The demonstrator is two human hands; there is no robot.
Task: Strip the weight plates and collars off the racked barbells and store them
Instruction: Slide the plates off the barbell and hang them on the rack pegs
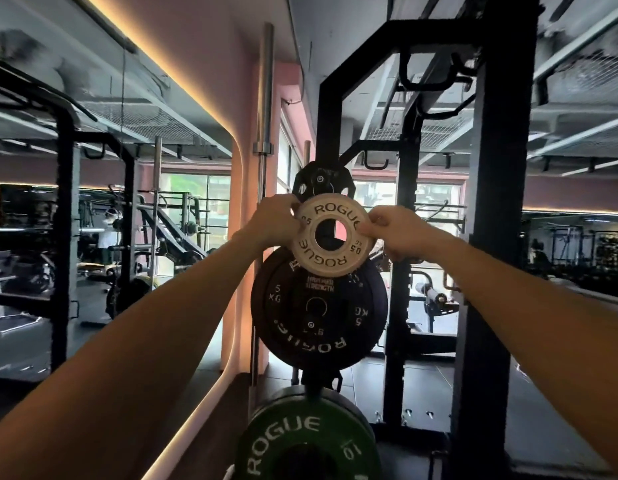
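Left hand (274, 221) and right hand (392, 230) pinch white Rogue plate (331, 263) by its rim, apparently before black 5 kg plate (318, 317).

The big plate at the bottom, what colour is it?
Green, with pale ROGUE lettering, seen in the head view.

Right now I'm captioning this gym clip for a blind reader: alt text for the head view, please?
Both hands, left and right, hold a small white Rogue 0.5 kg plate up before a storage post bearing a black 5 kg plate and, below, a green 10 kg plate; a black rack stands right.
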